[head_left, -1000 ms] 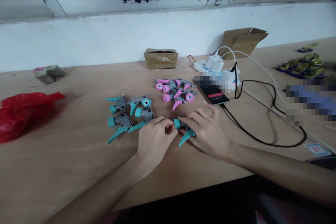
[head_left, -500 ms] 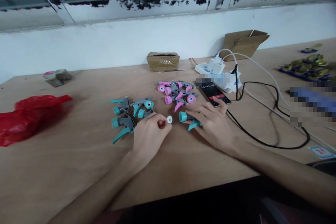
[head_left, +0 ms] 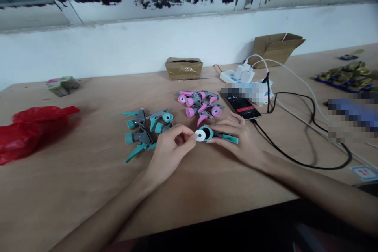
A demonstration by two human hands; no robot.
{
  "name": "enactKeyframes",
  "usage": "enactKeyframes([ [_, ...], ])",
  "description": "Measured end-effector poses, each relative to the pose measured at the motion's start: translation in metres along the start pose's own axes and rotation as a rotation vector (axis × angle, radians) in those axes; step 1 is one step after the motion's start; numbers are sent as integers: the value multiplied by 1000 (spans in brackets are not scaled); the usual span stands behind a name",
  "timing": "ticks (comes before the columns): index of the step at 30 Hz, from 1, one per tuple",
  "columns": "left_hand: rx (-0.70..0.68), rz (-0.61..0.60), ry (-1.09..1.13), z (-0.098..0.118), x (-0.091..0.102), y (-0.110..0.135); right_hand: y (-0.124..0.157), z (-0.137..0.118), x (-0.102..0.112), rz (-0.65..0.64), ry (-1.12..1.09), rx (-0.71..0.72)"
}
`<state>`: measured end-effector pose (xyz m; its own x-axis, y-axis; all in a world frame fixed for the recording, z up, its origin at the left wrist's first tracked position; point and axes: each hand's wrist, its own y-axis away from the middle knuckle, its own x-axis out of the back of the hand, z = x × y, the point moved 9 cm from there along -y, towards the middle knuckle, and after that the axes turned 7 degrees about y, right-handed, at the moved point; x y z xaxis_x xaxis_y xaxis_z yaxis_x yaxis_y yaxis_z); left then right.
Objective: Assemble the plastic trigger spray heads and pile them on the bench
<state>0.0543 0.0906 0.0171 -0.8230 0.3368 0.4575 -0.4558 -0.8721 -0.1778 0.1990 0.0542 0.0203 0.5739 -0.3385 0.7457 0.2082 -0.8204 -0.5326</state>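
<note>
Left hand (head_left: pixel 171 145): nearly closed; thumb and finger pinch the white disc (head_left: pixel 201 135) at its edge.
Right hand (head_left: pixel 241 143): partly curled, with the spray head (head_left: pixel 221 135) in its grip.
Disc place: nearer to the wearer than the phone (head_left: pixel 242 106) and to its left, overlapping the teal mouth in view; whether they touch, I cannot tell.
Fitting: the mouth shows dark and the disc is not seated, so I judge this one unfinished.
Teal heads (head_left: pixel 144 138): on the desk (head_left: pixel 88 189), left of the phone; one mouth shows a disc inside.
Pink heads (head_left: pixel 202 108): just left of the phone; two mouths show discs.
Other mouths: turned away, so I cannot check.
</note>
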Motion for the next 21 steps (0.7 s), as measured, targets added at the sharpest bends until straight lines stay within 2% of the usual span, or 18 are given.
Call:
enactKeyframes([
  [6,-9,26,5,-1,3,-1,2,-4,-4,-22,-50,40],
  [21,-27,68,-18,-6,0,-2,4,-10,-10,-53,2,67],
])
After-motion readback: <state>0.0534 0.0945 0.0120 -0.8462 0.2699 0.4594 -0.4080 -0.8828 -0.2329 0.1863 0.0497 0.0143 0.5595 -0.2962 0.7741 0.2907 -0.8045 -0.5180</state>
